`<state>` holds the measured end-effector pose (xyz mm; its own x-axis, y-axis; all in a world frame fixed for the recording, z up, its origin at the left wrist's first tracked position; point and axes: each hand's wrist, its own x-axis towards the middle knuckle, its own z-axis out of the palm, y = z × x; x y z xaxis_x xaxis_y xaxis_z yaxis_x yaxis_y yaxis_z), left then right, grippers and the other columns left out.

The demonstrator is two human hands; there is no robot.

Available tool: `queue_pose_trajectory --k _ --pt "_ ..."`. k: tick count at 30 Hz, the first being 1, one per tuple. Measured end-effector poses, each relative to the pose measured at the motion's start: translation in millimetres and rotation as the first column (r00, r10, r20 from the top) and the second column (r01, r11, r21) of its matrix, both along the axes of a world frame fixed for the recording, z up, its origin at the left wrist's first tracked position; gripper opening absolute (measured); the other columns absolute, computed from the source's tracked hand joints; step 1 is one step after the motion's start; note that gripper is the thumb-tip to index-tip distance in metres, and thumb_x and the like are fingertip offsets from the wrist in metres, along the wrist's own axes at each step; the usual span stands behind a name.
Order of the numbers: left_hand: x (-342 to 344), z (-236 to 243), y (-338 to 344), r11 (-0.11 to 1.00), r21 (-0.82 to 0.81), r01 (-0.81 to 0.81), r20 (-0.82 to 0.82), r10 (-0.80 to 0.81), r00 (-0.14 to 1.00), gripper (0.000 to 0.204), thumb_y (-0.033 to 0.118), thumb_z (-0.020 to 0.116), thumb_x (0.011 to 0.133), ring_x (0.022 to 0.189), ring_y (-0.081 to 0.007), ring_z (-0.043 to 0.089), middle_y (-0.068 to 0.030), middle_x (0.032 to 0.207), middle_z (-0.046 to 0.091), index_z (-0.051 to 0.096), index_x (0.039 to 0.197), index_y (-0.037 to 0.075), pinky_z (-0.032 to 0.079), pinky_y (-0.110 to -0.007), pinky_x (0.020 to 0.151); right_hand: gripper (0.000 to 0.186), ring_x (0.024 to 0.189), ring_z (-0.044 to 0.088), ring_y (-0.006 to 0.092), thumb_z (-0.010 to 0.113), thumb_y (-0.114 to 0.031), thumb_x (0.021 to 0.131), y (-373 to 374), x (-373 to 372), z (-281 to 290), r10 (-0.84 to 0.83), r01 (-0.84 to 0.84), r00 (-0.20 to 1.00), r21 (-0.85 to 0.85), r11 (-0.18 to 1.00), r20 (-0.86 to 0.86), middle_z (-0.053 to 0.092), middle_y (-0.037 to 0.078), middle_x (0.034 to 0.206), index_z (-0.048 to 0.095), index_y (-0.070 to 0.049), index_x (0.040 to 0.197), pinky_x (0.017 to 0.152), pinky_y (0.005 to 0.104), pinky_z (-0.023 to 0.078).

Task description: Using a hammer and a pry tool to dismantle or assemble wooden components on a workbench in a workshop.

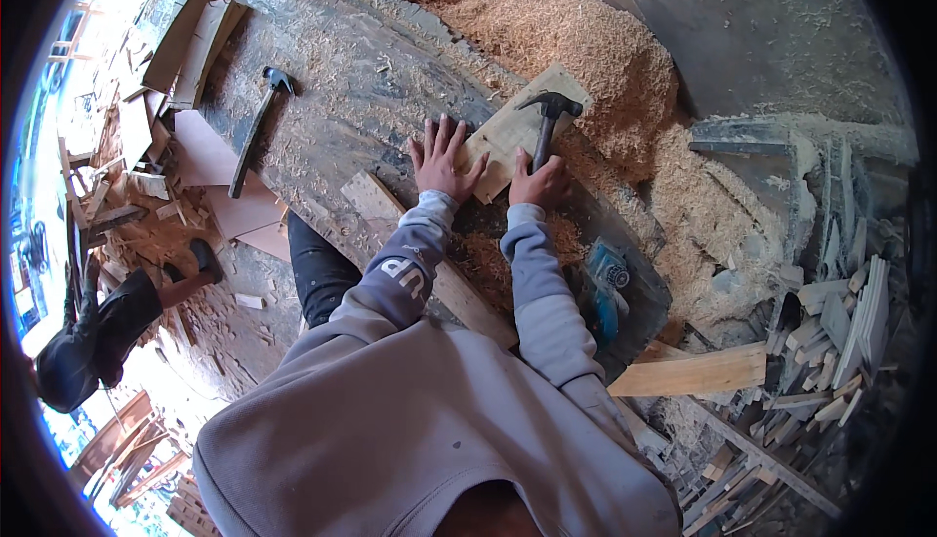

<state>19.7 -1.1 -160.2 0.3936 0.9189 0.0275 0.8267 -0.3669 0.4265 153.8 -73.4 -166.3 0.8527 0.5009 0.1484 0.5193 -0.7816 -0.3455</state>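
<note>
My right hand (539, 182) is wrapped round the handle of a claw hammer (551, 112), whose dark head is over a pale wooden board (508, 137). The board lies slanted on the workbench, its far end by the sawdust. To the left of it, my left hand (446, 158) rests flat with fingers spread, the thumb side at the board's edge. Nothing is in that hand. A second hammer (260, 127) lies on the bench further left, apart from both hands.
Sawdust (586, 39) heaps up beyond the workbench (342, 68). A teal power tool (605, 293) stands right of my right forearm. A long plank (468, 298) runs beneath my forearms. Scrap wood (830, 342) piles up at right. Another person (98, 332) is at far left among offcuts.
</note>
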Motion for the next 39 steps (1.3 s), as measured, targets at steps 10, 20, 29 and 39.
queue_pose_trajectory --k 10,20,29,39 --pt "-3 5 9 0.993 0.006 0.117 0.006 -0.117 0.993 0.057 0.051 0.055 0.088 0.145 -0.0302 0.022 0.0015 0.155 0.031 0.042 0.142 0.038 0.005 -0.06 0.115 0.038 0.094 0.056 0.037 0.07 -0.039 0.082 -6 5 -9 0.049 -0.054 0.991 0.043 0.998 0.127 0.059 0.015 0.093 0.055 -0.005 0.093 0.08 0.0511 0.041" --pt "-7 -2 10 0.979 0.012 0.202 -0.021 -0.202 0.979 0.048 0.048 0.051 0.093 0.145 -0.0264 0.023 0.0125 0.151 0.037 0.043 0.14 0.043 0.0 -0.067 0.112 0.034 0.057 0.056 0.0339 0.054 -0.033 0.098 -23 46 87 0.296 0.1 0.656 0.468 0.878 -0.695 0.059 0.013 0.066 0.054 -0.001 0.087 0.053 0.0417 0.043" --pt "-7 -2 13 0.981 0.004 0.193 0.054 -0.193 0.98 0.046 0.046 0.052 0.092 0.145 -0.0244 0.024 0.0138 0.146 0.044 0.047 0.137 0.042 0.001 -0.065 0.113 0.04 0.051 0.052 0.0103 0.047 -0.038 0.101 -31 26 98 0.301 0.081 0.644 0.455 0.887 -0.703 0.054 0.001 0.063 0.055 -0.002 0.084 0.043 0.0281 0.038" --pt "-10 0 15 0.965 -0.036 0.258 -0.007 -0.259 0.966 0.054 0.033 0.054 0.09 0.145 -0.0243 0.023 0.0122 0.149 0.039 0.042 0.142 0.041 0.0 -0.069 0.112 0.048 0.055 0.056 0.021 0.042 -0.041 0.101 -12 39 93 0.261 -0.168 0.878 0.252 0.953 -0.401 0.055 0.008 0.061 0.057 -0.002 0.08 0.05 0.0355 0.041"
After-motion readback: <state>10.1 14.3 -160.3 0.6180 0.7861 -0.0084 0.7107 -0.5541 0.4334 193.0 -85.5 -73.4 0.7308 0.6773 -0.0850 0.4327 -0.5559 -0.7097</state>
